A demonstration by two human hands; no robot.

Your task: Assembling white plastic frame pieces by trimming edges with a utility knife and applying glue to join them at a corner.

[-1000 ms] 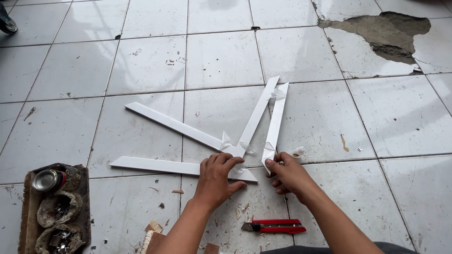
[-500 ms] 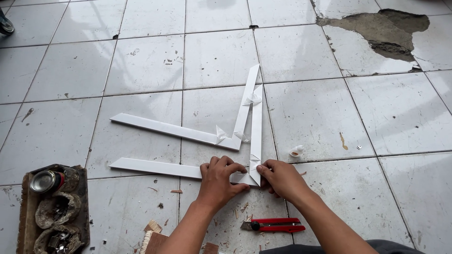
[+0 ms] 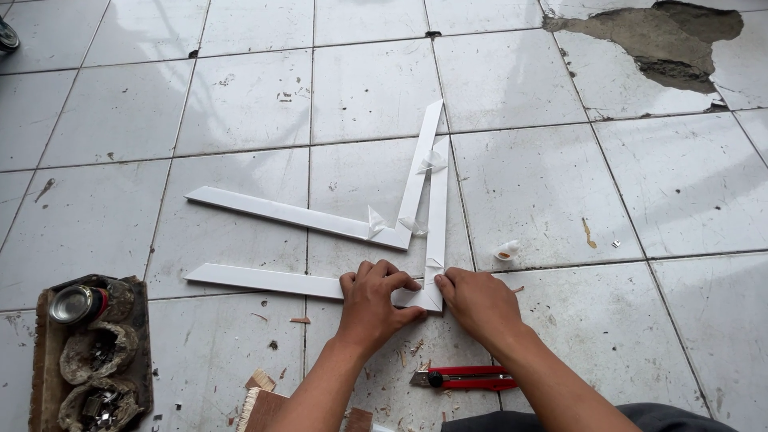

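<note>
Several flat white strips (image 3: 296, 214) lie on the tiled floor, joined at corners into angled shapes. My left hand (image 3: 374, 300) presses on the near corner joint, where a long strip (image 3: 256, 280) from the left meets an upright strip (image 3: 437, 216). My right hand (image 3: 478, 302) rests against the same corner from the right, fingers pinching the joint. Small white folded tabs (image 3: 432, 162) sit at the other joints.
A red utility knife (image 3: 464, 378) lies on the floor just below my hands. A wooden tray (image 3: 48, 360) with an open tin and lumps stands at the lower left. A small white cap (image 3: 506, 251) sits right of the strips. Broken tile patch (image 3: 656, 40) at far right.
The upright strips have swung left and come nearly vertical. Both hands have closed in together on the near corner joint.
</note>
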